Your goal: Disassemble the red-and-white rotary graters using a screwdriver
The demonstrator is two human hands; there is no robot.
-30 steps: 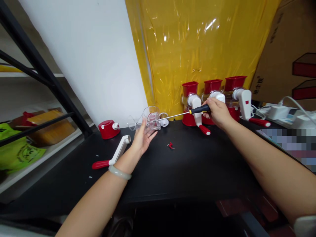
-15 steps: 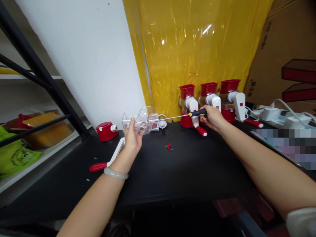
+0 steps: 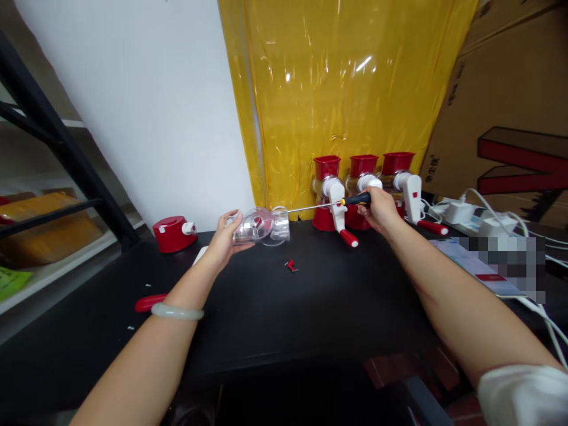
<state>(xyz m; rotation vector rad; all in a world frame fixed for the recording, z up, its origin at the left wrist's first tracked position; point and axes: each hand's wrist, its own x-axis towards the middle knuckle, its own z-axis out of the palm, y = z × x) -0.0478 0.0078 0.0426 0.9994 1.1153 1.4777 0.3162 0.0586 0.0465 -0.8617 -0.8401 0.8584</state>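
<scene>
A clear plastic housing (image 3: 266, 225) is held above the black table by my left hand (image 3: 227, 239), whose fingers grip its left end. My right hand (image 3: 380, 211) is closed round the dark handle of a screwdriver (image 3: 316, 206). The long shaft points left, and its tip is by the right end of the housing; whether they touch is hard to tell. Small red parts (image 3: 291, 265) lie on the table below the shaft. A red base with a white knob (image 3: 174, 234) sits left of my left hand. Beneath my left wrist a red crank handle (image 3: 149, 303) partly shows.
Three red and white crank grinders (image 3: 327, 195) stand at the back of the black table (image 3: 284, 319). White chargers with cables (image 3: 497, 223) and a flat screen-like sheet (image 3: 474, 266) are at the right. Shelves (image 3: 75, 266) stand at the left, a large carton (image 3: 497, 89) behind right.
The clear housing has turned in my left hand and now shows its round, red-centred side. The whole view has shifted slightly. The screwdriver remains in my right hand.
</scene>
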